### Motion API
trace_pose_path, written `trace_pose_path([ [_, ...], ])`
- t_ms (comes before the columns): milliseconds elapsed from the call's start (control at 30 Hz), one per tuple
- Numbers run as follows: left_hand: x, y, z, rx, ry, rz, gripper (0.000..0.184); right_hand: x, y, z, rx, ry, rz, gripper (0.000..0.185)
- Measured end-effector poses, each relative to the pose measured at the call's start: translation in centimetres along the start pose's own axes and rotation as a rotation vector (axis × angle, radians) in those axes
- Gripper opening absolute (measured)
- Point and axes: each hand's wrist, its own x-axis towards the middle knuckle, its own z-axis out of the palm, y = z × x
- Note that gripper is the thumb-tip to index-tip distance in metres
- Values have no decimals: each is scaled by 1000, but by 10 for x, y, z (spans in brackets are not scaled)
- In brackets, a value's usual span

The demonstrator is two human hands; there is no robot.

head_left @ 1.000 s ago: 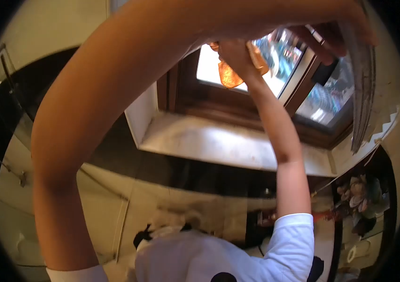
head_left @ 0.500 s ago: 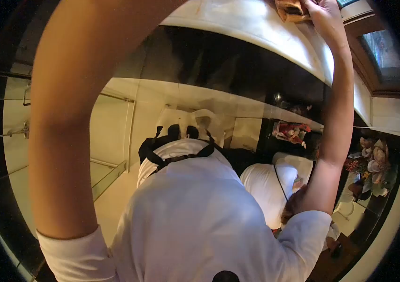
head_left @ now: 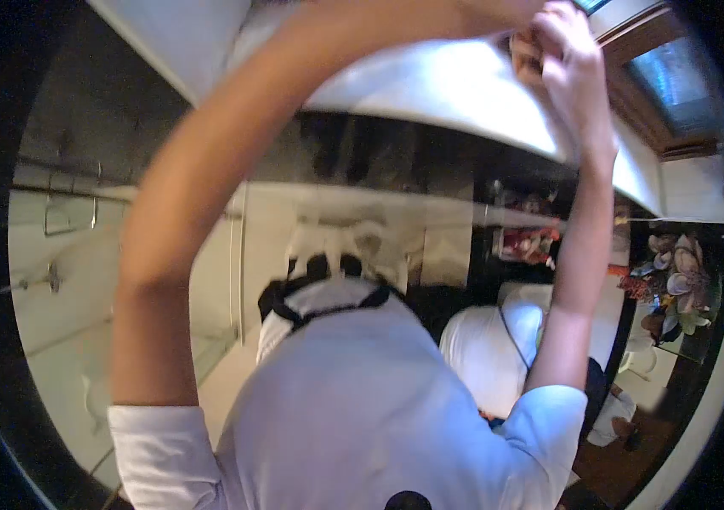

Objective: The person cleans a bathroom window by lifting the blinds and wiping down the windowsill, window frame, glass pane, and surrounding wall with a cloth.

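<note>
My right hand (head_left: 573,59) is raised at the upper right, its fingers closed on a folded orange-brown cloth (head_left: 526,56). The cloth is blurred and partly covered by the fingers. My left arm reaches across the top of the view, bringing my left hand (head_left: 525,15) beside the right one. Smearing and the frame edge obscure the left fingers, so their grip cannot be made out. Below both hands lies a glossy white surface (head_left: 438,85) with a bright reflection on it.
A wood-framed pane (head_left: 676,81) stands at the upper right. Another person in a white shirt (head_left: 481,353) is close on my right. Farther right are a floral or shell-like decoration (head_left: 676,276) and another person (head_left: 613,418). Red items (head_left: 530,244) sit on a dark ledge.
My left forearm has swung rightward across the top, bringing that hand to the right one. The right hand has shifted slightly down and left, still holding the cloth. The view has tilted.
</note>
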Motion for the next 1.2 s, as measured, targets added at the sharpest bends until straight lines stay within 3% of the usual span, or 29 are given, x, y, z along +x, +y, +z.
trace_pose_path([
  [67,-40,-33,-3,-254,149,11,25,-6,-2,-13,-15,173,117,29],
  [133,-66,-45,-12,-248,246,97,34,-5,0,-11,22,208,460,20],
  [167,-73,-45,-14,-252,245,124,34,-3,-1,-3,50,124,477,18],
  [233,-84,-48,-17,7,226,-44,38,17,-28,9,-214,-25,444,16],
  [267,-82,-52,-19,1,225,-33,38,33,-55,15,-506,-90,389,14],
  [333,-77,-60,-20,146,381,56,40,58,-94,31,-306,-153,335,14],
  [400,-75,-59,-17,-3,432,8,40,80,-117,52,-304,50,60,14],
  [433,-77,-59,-19,-68,506,-75,41,81,-115,47,-317,53,62,14],
  [500,-81,-61,-24,-216,591,-197,42,85,-106,35,120,-88,66,30],
  [600,-86,-68,-27,-354,623,-261,42,64,-56,-8,-125,-150,267,31],
  [633,-85,-69,-27,-356,643,-263,42,61,-39,-17,110,-185,472,27],
  [700,-82,-67,-25,-404,647,-279,43,48,-11,-7,-55,-336,512,24],
  [733,-81,-67,-24,-401,647,-281,43,47,-11,-7,-490,-592,321,22],
  [800,-81,-66,-23,-418,662,-256,45,54,-28,19,-580,-314,564,23],
  [967,-82,-69,-21,-468,670,-283,45,96,-77,41,-381,-302,540,21],
  [1000,-82,-68,-21,-494,675,-310,45,102,-83,43,-262,-314,442,22],
  [1067,-85,-69,-23,-472,662,-301,45,113,-99,18,182,-495,570,29],
  [1100,-87,-71,-24,-451,656,-297,45,107,-81,38,255,-425,440,34],
  [1133,-89,-72,-26,-444,665,-310,45,112,-89,20,204,-457,525,34],
  [1200,-92,-72,-27,-448,606,-286,46,111,-91,17,241,-392,481,32],
])
